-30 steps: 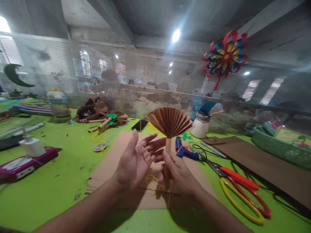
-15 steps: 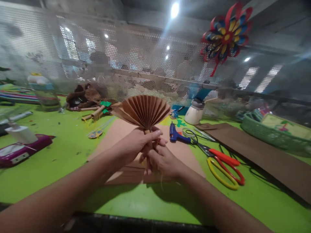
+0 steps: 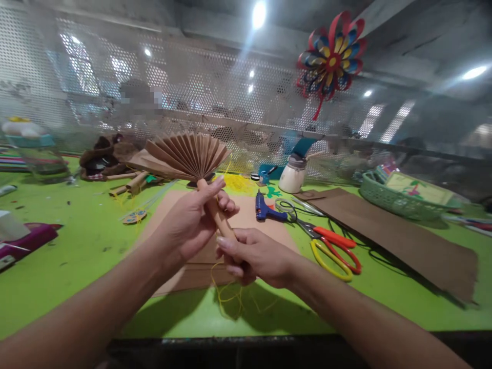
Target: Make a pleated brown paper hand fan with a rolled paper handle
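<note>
A pleated brown paper fan spreads out above its rolled paper handle, tilted to the left. My left hand is closed around the upper handle, just under the pleats. Lower down, my right hand grips the bottom end of the same handle. Loose yellow thread dangles below my hands. Beneath them, brown paper sheets lie on the green table. A blue glue gun rests just right of the fan.
Scissors with red and yellow handles lie at the right, beside a long brown cardboard piece. A green basket stands behind. At the back are a white jar and rolled paper tubes; a purple stapler-like object sits left.
The fan has tipped left, and its handle now shows between my hands. My right hand has moved to the handle's lower end. The view has shifted slightly right.
</note>
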`<action>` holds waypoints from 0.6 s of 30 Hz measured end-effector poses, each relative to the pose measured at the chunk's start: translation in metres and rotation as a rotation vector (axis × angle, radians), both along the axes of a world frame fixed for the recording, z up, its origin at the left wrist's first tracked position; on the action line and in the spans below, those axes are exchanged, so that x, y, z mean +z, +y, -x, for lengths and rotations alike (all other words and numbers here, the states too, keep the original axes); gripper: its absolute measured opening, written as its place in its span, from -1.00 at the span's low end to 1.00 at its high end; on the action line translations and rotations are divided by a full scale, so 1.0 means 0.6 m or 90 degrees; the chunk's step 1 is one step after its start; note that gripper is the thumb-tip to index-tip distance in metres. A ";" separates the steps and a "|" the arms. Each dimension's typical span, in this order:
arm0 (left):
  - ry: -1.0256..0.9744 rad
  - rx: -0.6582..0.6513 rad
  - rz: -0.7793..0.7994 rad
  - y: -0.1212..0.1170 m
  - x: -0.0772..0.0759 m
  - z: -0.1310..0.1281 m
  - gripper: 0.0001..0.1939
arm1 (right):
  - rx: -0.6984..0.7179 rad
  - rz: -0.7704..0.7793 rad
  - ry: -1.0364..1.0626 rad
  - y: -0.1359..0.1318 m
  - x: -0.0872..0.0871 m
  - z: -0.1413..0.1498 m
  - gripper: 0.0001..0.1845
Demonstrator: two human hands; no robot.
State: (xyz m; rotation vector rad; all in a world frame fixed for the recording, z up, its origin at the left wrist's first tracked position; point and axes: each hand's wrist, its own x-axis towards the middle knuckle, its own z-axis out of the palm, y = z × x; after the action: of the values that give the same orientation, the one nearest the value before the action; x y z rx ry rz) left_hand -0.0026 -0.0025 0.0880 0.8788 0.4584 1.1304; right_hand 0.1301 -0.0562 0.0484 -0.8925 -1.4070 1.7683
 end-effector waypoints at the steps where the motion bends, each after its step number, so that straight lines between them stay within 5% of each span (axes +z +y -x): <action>1: -0.008 -0.004 0.022 -0.006 -0.004 -0.003 -0.86 | -0.002 0.000 0.003 -0.001 0.000 -0.002 -0.64; 8: 0.039 -0.025 0.119 -0.014 -0.015 -0.024 -0.89 | -0.038 -0.001 -0.042 -0.001 -0.008 -0.009 -0.61; 10: 0.058 -0.047 0.095 -0.009 -0.021 -0.022 -0.83 | -0.053 -0.077 -0.127 -0.006 -0.001 -0.033 -0.61; 12: 0.067 -0.045 0.064 -0.001 -0.031 -0.014 -0.78 | -0.140 -0.222 -0.292 -0.011 0.009 -0.086 -0.65; 14: 0.082 -0.036 0.042 0.013 -0.045 0.000 -0.76 | -0.368 -0.333 -0.566 -0.017 0.014 -0.168 -0.69; 18: 0.093 -0.072 0.034 0.049 -0.076 0.028 -0.76 | -0.587 -0.258 -0.808 -0.035 -0.009 -0.368 -0.77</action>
State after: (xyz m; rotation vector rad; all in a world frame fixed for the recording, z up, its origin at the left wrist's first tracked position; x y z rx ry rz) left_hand -0.0195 0.0267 0.0423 0.9326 0.5488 0.9504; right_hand 0.3508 -0.0773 0.0429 -2.1091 -1.4880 0.0891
